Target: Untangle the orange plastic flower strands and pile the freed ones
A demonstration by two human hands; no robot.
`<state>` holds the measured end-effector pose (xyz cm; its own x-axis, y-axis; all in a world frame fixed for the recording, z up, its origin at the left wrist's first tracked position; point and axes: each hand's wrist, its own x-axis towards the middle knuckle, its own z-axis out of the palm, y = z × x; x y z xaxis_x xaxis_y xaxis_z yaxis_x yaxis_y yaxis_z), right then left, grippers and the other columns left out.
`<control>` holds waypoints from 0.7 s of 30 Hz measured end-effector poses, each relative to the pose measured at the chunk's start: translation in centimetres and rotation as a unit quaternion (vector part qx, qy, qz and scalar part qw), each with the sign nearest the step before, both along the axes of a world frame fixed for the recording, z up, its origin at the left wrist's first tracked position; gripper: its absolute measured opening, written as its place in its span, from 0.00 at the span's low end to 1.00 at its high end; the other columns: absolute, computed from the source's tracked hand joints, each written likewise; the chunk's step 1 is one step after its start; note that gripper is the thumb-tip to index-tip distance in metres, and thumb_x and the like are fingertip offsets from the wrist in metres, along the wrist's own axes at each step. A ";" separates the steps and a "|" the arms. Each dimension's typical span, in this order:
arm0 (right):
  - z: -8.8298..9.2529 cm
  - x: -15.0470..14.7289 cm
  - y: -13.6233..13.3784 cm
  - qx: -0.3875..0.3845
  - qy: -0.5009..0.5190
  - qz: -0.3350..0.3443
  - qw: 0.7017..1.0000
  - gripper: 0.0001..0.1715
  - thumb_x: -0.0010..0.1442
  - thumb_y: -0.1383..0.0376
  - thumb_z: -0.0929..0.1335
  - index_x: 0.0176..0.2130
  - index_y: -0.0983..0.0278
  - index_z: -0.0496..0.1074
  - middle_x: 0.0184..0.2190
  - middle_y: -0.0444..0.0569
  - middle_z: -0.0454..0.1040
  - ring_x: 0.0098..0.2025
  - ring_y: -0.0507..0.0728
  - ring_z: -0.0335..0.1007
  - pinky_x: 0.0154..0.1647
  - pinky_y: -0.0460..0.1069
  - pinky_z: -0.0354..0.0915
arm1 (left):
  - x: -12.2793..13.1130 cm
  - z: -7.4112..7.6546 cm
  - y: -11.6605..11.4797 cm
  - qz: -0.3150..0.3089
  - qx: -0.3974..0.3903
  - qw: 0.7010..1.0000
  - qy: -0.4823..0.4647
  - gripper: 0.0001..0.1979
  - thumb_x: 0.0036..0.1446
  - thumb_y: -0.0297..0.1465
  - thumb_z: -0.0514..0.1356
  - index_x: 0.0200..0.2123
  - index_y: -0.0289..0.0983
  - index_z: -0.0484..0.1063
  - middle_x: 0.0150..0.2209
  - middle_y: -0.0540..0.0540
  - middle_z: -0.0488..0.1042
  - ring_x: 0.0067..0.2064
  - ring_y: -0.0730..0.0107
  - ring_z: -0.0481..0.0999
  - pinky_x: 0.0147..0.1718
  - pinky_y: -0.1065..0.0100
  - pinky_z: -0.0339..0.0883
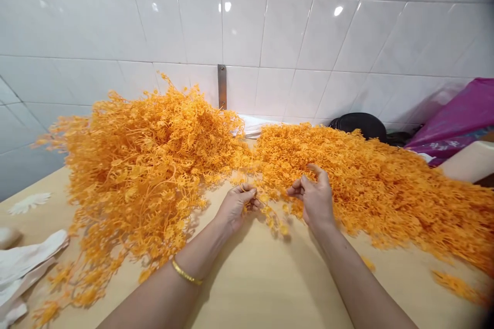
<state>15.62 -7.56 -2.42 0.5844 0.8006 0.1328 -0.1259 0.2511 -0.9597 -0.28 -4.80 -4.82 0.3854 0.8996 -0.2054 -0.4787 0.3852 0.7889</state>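
Between two piles of orange plastic flower sprigs, my left hand (240, 204) pinches the stem of one orange sprig (276, 221), whose small blossoms hang to the right, low over the table. A gold bangle circles my left wrist. My right hand (314, 195) is raised at the near edge of the right pile (366, 175), index finger stretched and the others partly curled; whether anything is between its fingertips is hard to make out. The taller left pile (142, 159) stands beyond my left forearm, some of its sprigs trailing toward the near left corner.
A pale wooden table (247, 288) meets a white tiled wall (247, 25) with a metal bracket (222, 87). White gloves (27, 262) lie at the left. Behind the right pile are a black rounded object (360, 124) and a purple bag (455, 113).
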 end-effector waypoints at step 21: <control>-1.4 -2.7 -0.9 -0.055 -0.213 0.175 0.960 0.12 0.51 0.56 0.63 0.27 0.63 0.62 0.19 0.41 0.63 0.21 0.48 0.57 0.22 0.44 0.55 | -0.2 0.1 -0.4 -0.073 0.087 0.992 0.054 0.07 0.39 0.28 0.62 0.21 0.32 0.65 0.18 0.49 0.68 0.17 0.79 0.64 0.19 0.75 0.56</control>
<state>12.94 -8.46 -3.79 0.1877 0.9609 0.2033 0.2259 0.1592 -0.9611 -0.52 -5.20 -4.76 0.4985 0.8613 -0.0984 -0.3375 0.2974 0.8931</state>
